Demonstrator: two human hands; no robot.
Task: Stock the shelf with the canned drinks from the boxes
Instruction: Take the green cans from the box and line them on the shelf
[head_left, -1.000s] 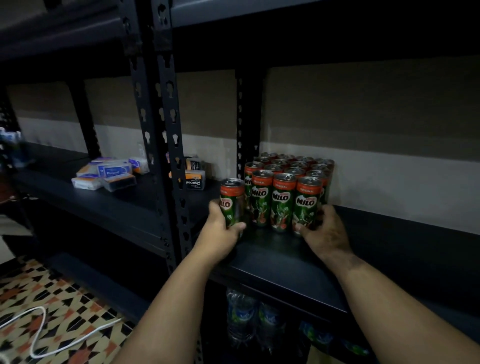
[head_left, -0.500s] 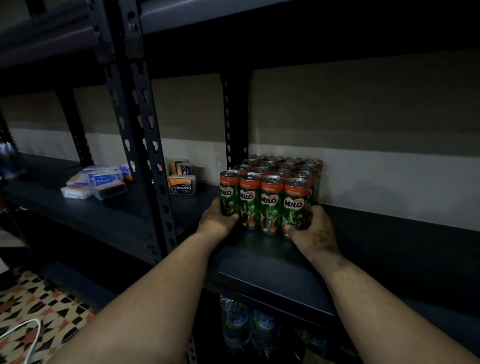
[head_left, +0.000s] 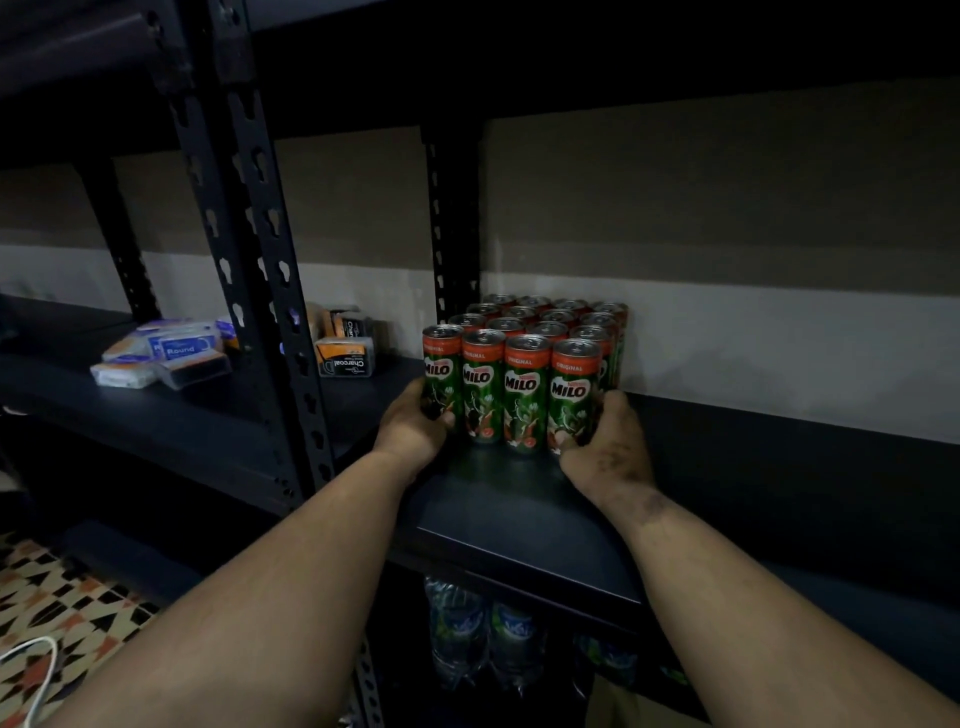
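Now the left hand (head_left: 410, 431) and right hand (head_left: 605, 447) grip the front row of cans (head_left: 511, 395), squaring it; next, probably, release and fetch more.

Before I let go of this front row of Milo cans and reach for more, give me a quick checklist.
1. Front row of cans upright, labels facing out: ok.
2. Leftmost can flush with its row: ok.
3. Left hand grip on the leftmost can: ok.
4. Right hand against the rightmost can: ok.
5. Shelf room in front of the row: ok.
6. Boxes of remaining cans: cannot tell, out of view.
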